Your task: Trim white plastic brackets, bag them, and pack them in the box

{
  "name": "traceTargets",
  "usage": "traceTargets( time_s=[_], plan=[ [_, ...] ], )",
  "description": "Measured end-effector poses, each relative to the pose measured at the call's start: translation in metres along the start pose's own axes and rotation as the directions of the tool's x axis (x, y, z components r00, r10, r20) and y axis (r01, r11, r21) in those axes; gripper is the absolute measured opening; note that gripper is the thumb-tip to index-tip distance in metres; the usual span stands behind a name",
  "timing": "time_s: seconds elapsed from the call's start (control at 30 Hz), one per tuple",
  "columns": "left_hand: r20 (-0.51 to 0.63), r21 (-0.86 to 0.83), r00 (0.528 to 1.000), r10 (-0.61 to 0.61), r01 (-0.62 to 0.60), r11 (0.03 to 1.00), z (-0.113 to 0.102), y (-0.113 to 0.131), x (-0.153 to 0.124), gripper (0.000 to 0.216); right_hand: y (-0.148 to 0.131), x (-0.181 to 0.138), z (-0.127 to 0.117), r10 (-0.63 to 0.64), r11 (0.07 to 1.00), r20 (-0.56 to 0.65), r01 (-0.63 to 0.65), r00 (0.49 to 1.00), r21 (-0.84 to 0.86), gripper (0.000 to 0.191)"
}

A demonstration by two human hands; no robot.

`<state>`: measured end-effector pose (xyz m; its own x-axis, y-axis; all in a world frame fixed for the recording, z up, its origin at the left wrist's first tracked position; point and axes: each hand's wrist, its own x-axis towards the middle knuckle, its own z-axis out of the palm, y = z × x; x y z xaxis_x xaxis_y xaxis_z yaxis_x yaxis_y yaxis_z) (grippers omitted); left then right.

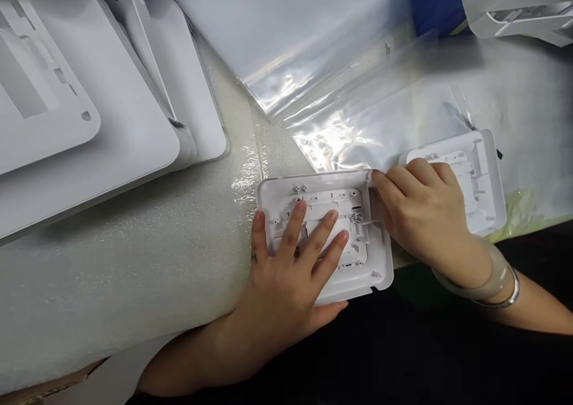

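Observation:
A white moulded plastic cover [367,262] lies ribbed side up at the near edge of the foam-covered bench. My left hand [290,274] rests flat on it with fingers spread, thumb under its near edge. My right hand [421,208] is curled at the cover's right edge, fingertips pinched at its upper right corner where the mouth of a clear plastic bag [380,124] meets it. A second white cover [483,172] lies just behind my right hand, partly hidden by it.
A stack of large white plastic panels [89,107] fills the left side. Several clear bags [286,29] lie spread at the back. Another white part [514,5] and something blue [434,2] sit at the far right. White foam sheet [134,262] covers the bench.

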<state>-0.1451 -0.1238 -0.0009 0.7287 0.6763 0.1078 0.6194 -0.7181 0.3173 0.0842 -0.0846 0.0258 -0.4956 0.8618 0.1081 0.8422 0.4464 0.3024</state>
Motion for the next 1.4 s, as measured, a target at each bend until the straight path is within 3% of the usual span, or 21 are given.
traceTargets(
  time_s=[0.2, 0.3, 0.4, 0.53, 0.63, 0.77, 0.93, 1.07, 1.17, 1.3, 1.4],
  plan=[
    [0.012, 0.013, 1.0, 0.009, -0.009, 1.0, 0.001, 0.001, 0.001, 0.079, -0.009, 0.002, 0.004, 0.052, 0.997, -0.019, -0.054, 0.998, -0.062, 0.024],
    [0.017, 0.021, 1.0, 0.013, -0.013, 1.0, 0.002, 0.001, 0.0, 0.079, -0.001, -0.002, -0.003, 0.042, 0.99, -0.001, -0.042, 0.999, 0.135, 0.021],
    [0.017, 0.025, 1.0, 0.016, -0.016, 1.0, 0.003, 0.0, -0.001, 0.08, 0.015, -0.014, -0.017, 0.135, 0.887, -0.018, -0.113, 0.991, 0.449, 0.006],
    [0.013, 0.026, 1.0, 0.02, -0.02, 0.999, 0.005, 0.0, -0.001, 0.081, 0.027, -0.039, -0.032, 0.357, 0.833, -0.143, -0.245, 0.923, 0.496, 0.022],
    [0.0, 0.027, 1.0, 0.014, -0.014, 1.0, 0.006, 0.001, -0.001, 0.082, 0.024, -0.054, -0.033, 0.379, 0.794, -0.108, -0.262, 0.919, 0.549, 0.035],
    [-0.001, 0.034, 1.0, 0.003, -0.003, 0.999, 0.006, 0.002, 0.0, 0.084, 0.014, -0.063, -0.032, 0.311, 0.779, -0.113, -0.185, 0.943, 0.599, 0.046],
    [0.004, 0.046, 1.0, -0.014, 0.014, 0.999, 0.005, 0.005, 0.002, 0.086, -0.001, -0.063, -0.023, 0.099, 0.786, -0.06, -0.041, 0.993, 0.616, 0.031],
    [0.01, 0.071, 0.999, -0.044, 0.043, 0.997, 0.006, 0.01, 0.002, 0.086, -0.014, -0.059, -0.014, 0.029, 0.937, -0.094, 0.005, 0.995, 0.348, 0.014],
    [0.009, 0.074, 0.998, -0.061, 0.06, 0.995, 0.005, 0.012, 0.003, 0.085, -0.018, -0.061, -0.017, -0.054, 0.976, -0.045, 0.062, 0.998, 0.208, 0.021],
    [0.035, 0.041, 0.997, -0.073, 0.071, 0.997, 0.002, 0.013, 0.003, 0.08, -0.012, -0.069, -0.03, -0.181, 0.912, 0.025, 0.158, 0.983, 0.379, 0.025],
    [0.066, 0.033, 0.995, -0.069, 0.067, 0.997, 0.0, 0.012, 0.004, 0.077, -0.007, -0.075, -0.033, -0.223, 0.836, 0.062, 0.159, 0.973, 0.525, 0.024]
  ],
)
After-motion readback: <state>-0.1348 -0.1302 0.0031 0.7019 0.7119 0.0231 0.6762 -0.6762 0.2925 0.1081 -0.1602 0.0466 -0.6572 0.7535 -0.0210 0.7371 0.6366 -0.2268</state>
